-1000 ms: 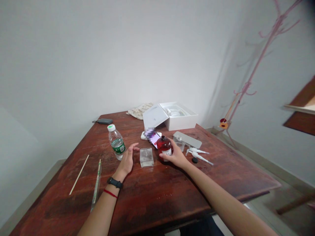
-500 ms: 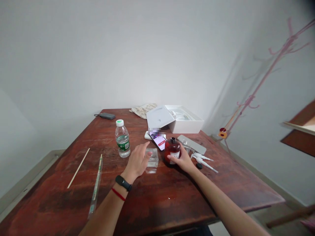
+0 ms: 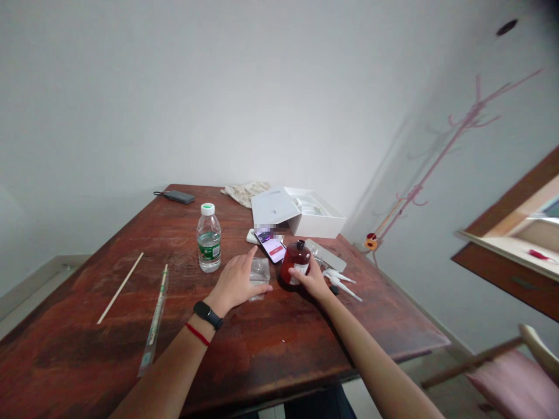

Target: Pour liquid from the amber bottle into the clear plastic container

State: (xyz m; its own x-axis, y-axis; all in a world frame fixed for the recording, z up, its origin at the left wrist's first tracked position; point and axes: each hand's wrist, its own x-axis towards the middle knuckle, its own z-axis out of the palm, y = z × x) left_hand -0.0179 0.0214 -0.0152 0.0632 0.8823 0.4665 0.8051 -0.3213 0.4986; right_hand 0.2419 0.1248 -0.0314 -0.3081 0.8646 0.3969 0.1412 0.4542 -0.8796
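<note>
My right hand [image 3: 311, 280] is wrapped round a reddish-brown bottle [image 3: 292, 261] with a white label, an uncapped dark neck and an upright stance on the table. To its left, my left hand [image 3: 238, 282] has thumb and fingers apart beside a clear, square-sided glass container [image 3: 261, 269]. The thumb reaches across the container's near side; whether it touches cannot be made out. A phone [image 3: 269, 247] with a lit screen lies just behind. Right of the brown bottle are white pump heads [image 3: 343, 282] and a small black cap [image 3: 334, 289].
A water bottle [image 3: 209, 244] stands left of my left hand. A bare chopstick [image 3: 120, 288] and a wrapped pair [image 3: 155, 320] lie farther left. At the back are a grey power bank [image 3: 177, 196], a cloth [image 3: 244, 192] and an open white box [image 3: 318, 226].
My left thumb has lowered from over the clear container to across its near side. My right hand still grips the bottle. The camera has turned right, so everything appears farther left.
</note>
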